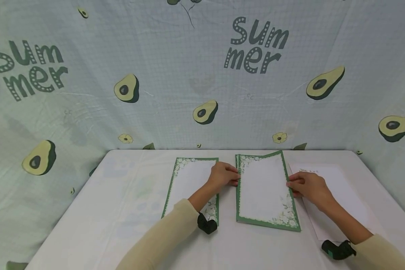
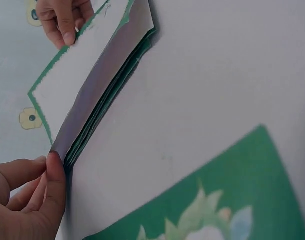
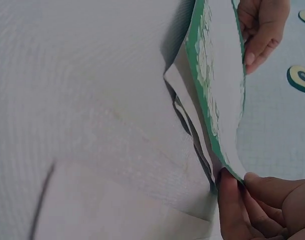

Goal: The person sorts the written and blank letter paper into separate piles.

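Note:
A white sheet of paper with a green floral border is raised slightly over a small stack of similar sheets. My left hand pinches its left edge between thumb and fingers. At the opposite edge, my right hand pinches the paper with thumb and fingertips. The top sheet bows up from the ones below, as the right wrist view shows. Beneath the left forearm lies another green-bordered sheet, partly covered by the arm.
Paler white paper lies under the right forearm, with a faint printed pattern at its top. Everything is on a white-covered table. Behind it hangs a cloth printed with avocados and lettering.

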Tool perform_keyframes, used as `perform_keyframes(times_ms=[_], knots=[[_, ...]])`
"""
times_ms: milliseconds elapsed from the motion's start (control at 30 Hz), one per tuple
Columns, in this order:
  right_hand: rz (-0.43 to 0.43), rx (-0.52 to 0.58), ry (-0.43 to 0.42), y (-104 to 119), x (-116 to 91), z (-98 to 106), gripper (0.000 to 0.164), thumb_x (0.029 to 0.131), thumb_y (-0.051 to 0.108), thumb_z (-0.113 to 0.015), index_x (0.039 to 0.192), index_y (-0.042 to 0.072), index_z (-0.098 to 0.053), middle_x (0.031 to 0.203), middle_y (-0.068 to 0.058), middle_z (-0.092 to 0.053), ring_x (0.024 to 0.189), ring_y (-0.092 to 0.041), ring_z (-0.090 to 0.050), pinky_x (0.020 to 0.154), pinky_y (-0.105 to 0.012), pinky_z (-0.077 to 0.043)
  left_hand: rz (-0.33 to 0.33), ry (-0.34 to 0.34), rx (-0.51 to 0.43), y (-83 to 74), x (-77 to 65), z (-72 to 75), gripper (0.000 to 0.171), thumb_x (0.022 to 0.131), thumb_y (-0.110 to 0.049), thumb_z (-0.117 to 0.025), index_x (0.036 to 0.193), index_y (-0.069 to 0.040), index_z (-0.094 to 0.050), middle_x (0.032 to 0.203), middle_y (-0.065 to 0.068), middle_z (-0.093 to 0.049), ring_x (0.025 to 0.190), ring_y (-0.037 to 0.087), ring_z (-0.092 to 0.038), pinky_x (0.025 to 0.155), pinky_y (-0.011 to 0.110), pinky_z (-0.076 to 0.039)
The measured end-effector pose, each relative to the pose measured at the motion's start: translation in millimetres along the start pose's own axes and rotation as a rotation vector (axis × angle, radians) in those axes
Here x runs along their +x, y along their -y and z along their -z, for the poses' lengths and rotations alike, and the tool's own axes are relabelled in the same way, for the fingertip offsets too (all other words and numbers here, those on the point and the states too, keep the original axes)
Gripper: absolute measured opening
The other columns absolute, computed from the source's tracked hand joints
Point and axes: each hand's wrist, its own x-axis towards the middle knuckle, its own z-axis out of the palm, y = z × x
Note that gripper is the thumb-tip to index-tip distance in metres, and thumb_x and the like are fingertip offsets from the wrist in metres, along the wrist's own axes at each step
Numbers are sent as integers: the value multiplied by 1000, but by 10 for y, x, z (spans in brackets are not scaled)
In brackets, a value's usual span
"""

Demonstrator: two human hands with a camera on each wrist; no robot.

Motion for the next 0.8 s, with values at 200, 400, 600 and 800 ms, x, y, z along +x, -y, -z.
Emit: perform_keyframes(times_ms=[200,400,600,800], knots=[[35,22,-26,-7,-25,39,43,96,22,-73,124,-10,-64,101,-18,-76,77,-18,-75,65,-27,-61,-45,-31,3,13,-4,-37,14,89,4,-75,103,6,-74,90,15,-76,70,20,-74,68,31,-63],[31,85,-125,-50,-72,44,45,95,30,-74,124,-3,-64,103,-14,-77,74,-11,-74,67,-24,-60,-101,-50,-26,34,-39,-6,13,89,2,-75,102,6,-76,92,17,-76,76,27,-76,73,34,-64],[46,187,-161,-40,-85,39,40,97,22,-73,124,-7,-66,106,-18,-76,78,-7,-74,71,-25,-62,-127,-74,-72,56,-48,-7,13,89,3,-76,102,5,-76,91,16,-76,77,28,-76,73,35,-64],[106,134,-249,-19,-72,20,35,97,22,-73,118,-6,-71,100,-19,-76,74,-4,-73,66,-21,-60,-130,-96,-103,60,-58,-13,14,89,2,-76,103,3,-77,92,15,-76,78,27,-76,74,34,-64]])
